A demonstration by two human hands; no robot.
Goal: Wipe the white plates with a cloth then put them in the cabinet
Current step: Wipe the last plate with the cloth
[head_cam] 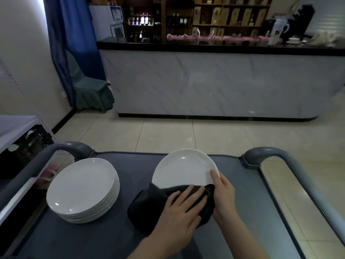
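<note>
White plate [183, 167], the one being wiped, is held tilted at the middle of a grey cart [130, 165], its face toward the person and its far rim raised; a dark cloth [149, 208] covers its near edge and spills down onto the cart top. The left hand [182, 210] lies flat on the cloth, fingers [190, 193] straight, pressing it against the plate's lower part; the right hand [224, 193] grasps the plate's right rim, thumb laid on the white face, the other fingers curled behind, probably over bunched cloth, though that fold is too dark to be sure. The bare white surface lies directly beyond the left fingertips, so the coming stroke likely runs away from the body, toward the far rim. A stack of white plates [82, 189] sits on the cart well to the left, apart from the cloth; open cart top lies between. Curved handles [268, 154] rise at the far corners; the plate is nearer the right one but clear of it. No cabinet is plainly visible; a white shelf unit [16, 128] is cut off at the left edge.
</note>
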